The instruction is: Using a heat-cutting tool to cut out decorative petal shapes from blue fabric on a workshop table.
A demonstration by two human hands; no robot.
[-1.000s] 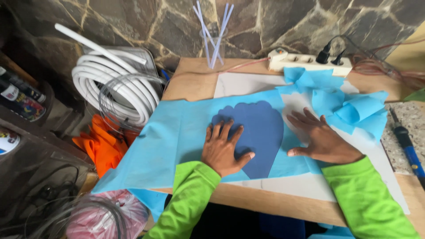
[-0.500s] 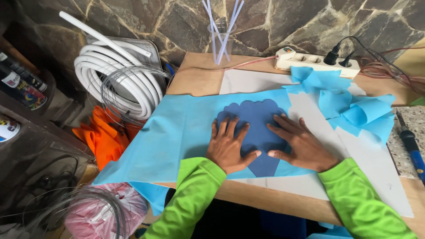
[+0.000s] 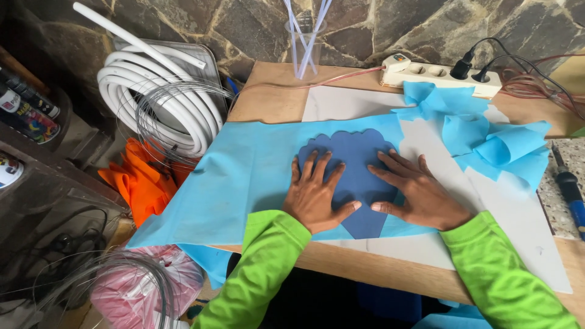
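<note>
Both hands flat on dark blue cutout, frame centre.
Left hand [image 3: 317, 195] and right hand [image 3: 417, 195] released, fingers spread, pressing the scalloped cutout [image 3: 353, 158] onto a light blue sheet [image 3: 244, 176] on the worktop [image 3: 274, 100]. Crumpled blue scraps [image 3: 493, 140] upper right, power strip [image 3: 439, 76] behind; hose coil [image 3: 152, 103] upper left.

Left hand [image 3: 317, 198] flat, palm down, fingers spread toward 12 o'clock. Right hand [image 3: 417, 195] flat, fingers angled toward 10 o'clock. Thumbs nearly meeting. Both forearms green-sleeved.
</note>
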